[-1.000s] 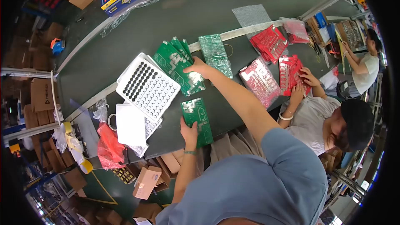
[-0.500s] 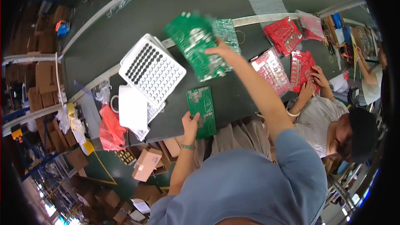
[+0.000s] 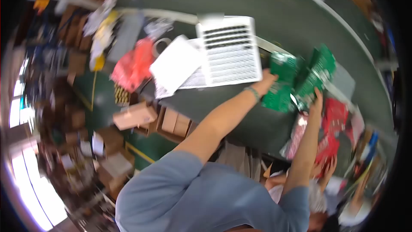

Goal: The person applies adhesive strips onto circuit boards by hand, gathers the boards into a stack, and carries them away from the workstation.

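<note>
My left hand [image 3: 268, 80], with a band at the wrist, is closed on the left edge of a green circuit board [image 3: 277, 97] over the dark table. To its right, my right hand [image 3: 317, 98] grips the lower end of more green circuit boards [image 3: 316, 71], which are tilted and blurred by motion; I cannot tell how many. The two sets of green boards are close together, almost touching. Left of my left hand lies a white tray [image 3: 231, 56] with rows of black and white round pieces.
White sheet material [image 3: 177, 63] and a red plastic bag [image 3: 135, 66] lie left of the tray. Wrapped boards [image 3: 297, 135] and red boards [image 3: 334, 118] are on the right, where another person's hands [image 3: 328, 169] touch the red ones. Cardboard boxes [image 3: 175, 122] stand below the table's near edge.
The view has turned, so the scene appears rotated. My left hand has moved right with its green board, beside the boards in my right hand. The right-hand boards are now tilted more upright.
</note>
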Demonstrator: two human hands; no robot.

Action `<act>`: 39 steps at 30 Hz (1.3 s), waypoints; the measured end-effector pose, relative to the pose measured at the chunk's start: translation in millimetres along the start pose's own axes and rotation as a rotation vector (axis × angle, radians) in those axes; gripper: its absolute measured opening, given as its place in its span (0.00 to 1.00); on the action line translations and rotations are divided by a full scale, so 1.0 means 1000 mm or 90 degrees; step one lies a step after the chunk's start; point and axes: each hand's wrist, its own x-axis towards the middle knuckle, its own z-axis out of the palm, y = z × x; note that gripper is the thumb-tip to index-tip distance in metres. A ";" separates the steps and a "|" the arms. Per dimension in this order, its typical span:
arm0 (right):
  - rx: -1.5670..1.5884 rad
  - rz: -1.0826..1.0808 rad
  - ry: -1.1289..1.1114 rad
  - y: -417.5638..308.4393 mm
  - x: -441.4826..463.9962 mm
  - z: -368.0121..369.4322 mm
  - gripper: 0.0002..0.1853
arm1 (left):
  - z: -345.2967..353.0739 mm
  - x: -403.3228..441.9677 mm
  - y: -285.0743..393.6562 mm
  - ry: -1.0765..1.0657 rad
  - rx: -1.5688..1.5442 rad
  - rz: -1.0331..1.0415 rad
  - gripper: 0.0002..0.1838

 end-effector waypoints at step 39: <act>0.004 -0.113 -0.054 -0.036 -0.145 0.027 0.29 | -0.529 -0.146 0.082 0.725 0.514 -0.150 0.19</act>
